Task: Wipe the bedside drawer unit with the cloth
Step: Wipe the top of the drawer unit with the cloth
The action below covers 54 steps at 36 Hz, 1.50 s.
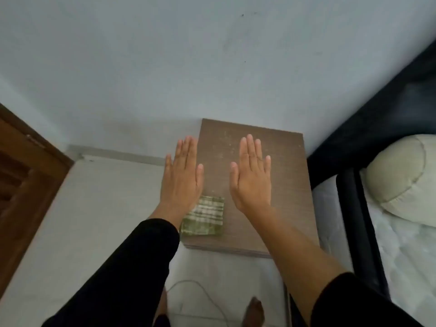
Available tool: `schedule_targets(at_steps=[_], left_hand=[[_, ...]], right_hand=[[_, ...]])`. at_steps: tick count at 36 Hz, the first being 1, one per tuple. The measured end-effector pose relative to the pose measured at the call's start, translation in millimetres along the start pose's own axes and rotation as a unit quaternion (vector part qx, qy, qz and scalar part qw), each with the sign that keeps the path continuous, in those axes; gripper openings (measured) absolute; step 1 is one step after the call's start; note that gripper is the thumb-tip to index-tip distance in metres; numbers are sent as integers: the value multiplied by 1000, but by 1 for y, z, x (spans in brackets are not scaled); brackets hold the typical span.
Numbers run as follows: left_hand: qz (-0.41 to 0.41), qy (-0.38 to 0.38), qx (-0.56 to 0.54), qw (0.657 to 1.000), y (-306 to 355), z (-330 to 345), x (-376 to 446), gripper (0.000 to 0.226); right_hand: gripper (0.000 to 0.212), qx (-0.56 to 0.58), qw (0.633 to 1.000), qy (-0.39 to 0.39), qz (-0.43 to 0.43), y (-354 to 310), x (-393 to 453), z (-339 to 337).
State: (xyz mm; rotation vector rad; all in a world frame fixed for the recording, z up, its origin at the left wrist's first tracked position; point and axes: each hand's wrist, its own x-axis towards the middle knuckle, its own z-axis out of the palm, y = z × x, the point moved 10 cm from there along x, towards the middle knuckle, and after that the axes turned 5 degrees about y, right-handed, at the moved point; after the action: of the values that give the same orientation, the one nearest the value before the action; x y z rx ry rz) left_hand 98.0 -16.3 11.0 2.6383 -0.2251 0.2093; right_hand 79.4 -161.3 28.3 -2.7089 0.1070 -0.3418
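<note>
Pale blue-grey painted wall (165,67) fills the upper half, 10 through 2 o'clock, with faint scuffs and dark specks toward 1. White tiled floor (99,220) runs from 8 o'clock to the bottom centre. Black-framed bed (368,142) takes the 3 to 5 o'clock side; a white quilted mattress (405,256) lies in it and a cream round-ended pillow (401,178) sits on the mattress at 3. Dark brown wooden door (26,185) stands at 9 o'clock.

At centre, the brown wood-grain flat top of the bedside drawer unit (290,185) sits back against the wall and just beside the bed frame. Dusty pale flecks show on its far half.

Your arms reach in from 6 and 7 o'clock, the left in a long black sleeve (127,274), the right forearm bare to the elbow. Your left hand (182,178) is flat, fingers straight and together, back upward, holding nothing, over the unit's left edge. Your right hand (251,178) is likewise spread flat and empty over the middle of the top. Whether either palm touches the surface cannot be told.

The folded green-and-white striped cloth (207,215) lies on the top's near-left corner, 6 o'clock of centre, between your wrists, partly hidden under the left one.

A thin white cable (207,296) loops on the floor at 6 o'clock.
</note>
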Motion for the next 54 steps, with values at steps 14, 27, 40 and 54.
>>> schedule_targets(at_steps=[14,27,40,54], left_hand=[[-21,-112,67,991,-84,104,-47,57],[-67,-187,57,978,-127,161,-62,56],[-122,-123,-30,984,-137,175,-34,54],[-97,-87,9,991,-108,231,56,57]], right_hand=[[68,-70,941,-330,-22,17,-78,185],[74,-63,932,-357,-25,19,-103,252],[39,-99,992,-37,-73,19,-33,187],[36,-133,985,47,-95,32,118,158]])
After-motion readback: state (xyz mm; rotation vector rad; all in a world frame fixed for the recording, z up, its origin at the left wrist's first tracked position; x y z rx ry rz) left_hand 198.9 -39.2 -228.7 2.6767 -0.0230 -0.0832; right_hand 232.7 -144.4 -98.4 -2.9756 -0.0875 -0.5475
